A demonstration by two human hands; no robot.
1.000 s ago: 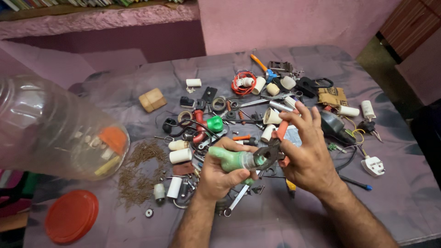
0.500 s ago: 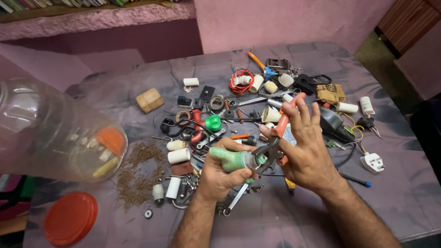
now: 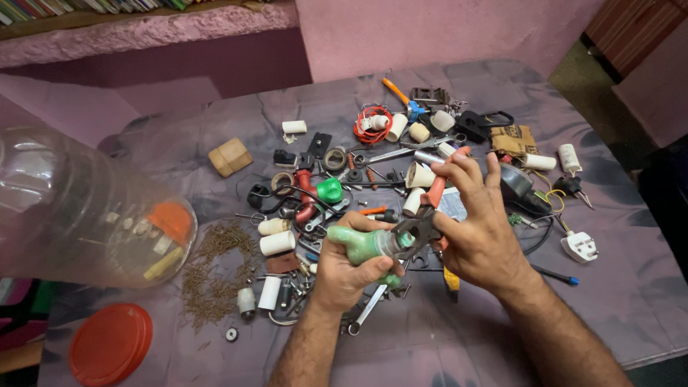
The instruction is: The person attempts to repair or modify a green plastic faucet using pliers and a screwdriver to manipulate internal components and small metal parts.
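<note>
Item: green-handled tool (image 3: 365,245), held above the tabletop (image 3: 616,287) at centre. I see my left hand (image 3: 349,264) wrapped tight around its green grip. My right hand (image 3: 479,231) pinches pliers (image 3: 423,222) with red handles onto its tip. Around: loose hardware, white plug (image 3: 579,246), pile of small nails (image 3: 218,269), clear plastic jar (image 3: 82,211), red lid (image 3: 110,344).

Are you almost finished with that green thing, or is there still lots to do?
Done: the jar lies tipped, its red lid off, parts spread over the table. In hand: the left hand grips the green piece while the right hand works red-handled pliers on its end. Left: the pliers are on it, and the nail pile and other parts lie loose.
</note>
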